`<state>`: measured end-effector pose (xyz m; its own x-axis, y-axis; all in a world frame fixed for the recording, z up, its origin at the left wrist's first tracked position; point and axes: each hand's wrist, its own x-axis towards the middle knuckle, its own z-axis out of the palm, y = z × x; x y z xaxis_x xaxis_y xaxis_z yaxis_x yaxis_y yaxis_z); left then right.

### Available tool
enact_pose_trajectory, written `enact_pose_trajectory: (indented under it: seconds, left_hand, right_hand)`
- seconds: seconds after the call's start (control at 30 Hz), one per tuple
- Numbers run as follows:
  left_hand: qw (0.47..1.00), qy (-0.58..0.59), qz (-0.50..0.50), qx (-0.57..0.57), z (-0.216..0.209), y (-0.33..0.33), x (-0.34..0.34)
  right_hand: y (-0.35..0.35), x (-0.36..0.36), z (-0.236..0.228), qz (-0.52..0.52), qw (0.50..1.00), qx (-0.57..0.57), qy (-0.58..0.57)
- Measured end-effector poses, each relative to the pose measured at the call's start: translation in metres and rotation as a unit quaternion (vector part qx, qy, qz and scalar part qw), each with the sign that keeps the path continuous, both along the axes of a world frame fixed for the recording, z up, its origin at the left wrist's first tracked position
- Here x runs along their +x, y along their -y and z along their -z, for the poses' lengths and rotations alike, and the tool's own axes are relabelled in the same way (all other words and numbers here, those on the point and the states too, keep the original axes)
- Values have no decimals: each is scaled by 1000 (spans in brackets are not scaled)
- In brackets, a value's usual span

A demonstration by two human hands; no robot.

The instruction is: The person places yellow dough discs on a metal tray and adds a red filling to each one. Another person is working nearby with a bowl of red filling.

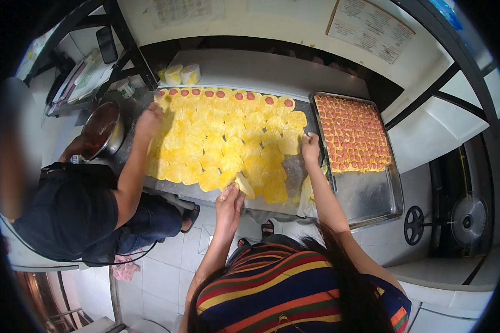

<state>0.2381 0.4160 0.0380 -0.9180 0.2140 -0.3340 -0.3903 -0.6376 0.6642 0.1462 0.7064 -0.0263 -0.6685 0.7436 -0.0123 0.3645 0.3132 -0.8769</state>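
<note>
We judge the wrapping step in hand: our left hand (228, 201) pinches a folded dough piece (244, 185), our right hand (310, 147) presses fingertips together on a dough round (290, 144), which next needs lifting cleanly off the table (292, 173).

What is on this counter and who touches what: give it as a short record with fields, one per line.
Left hand: on a folded yellow dough piece at the counter's near edge.
Right hand: on the right edge of the dough spread, near a flat yellow round.
Dough spread: many yellow rounds covering the metal counter; the far row shows red sausage ends.
Tray: right of the spread, far half filled with rolled pieces, near half bare.
Co-worker's hand: at the spread's left edge, beside a metal bowl.
</note>
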Motion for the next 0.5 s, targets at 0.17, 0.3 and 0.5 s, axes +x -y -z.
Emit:
enact_pose_trajectory:
  seconds: [0.17, 0.3, 0.5]
  left_hand:
    - [1000, 6, 5, 0, 0, 5, 4]
    - [1000, 7, 16, -8, -1, -2, 4]
    - [1000, -1, 4, 8, 7, -10, 2]
  right_hand:
    - [19, 26, 10, -133, 971, 190, -52]
    - [76, 51, -38, -336, 915, -165, -153]
    - [140, 89, -92, -448, 877, -58, -164]
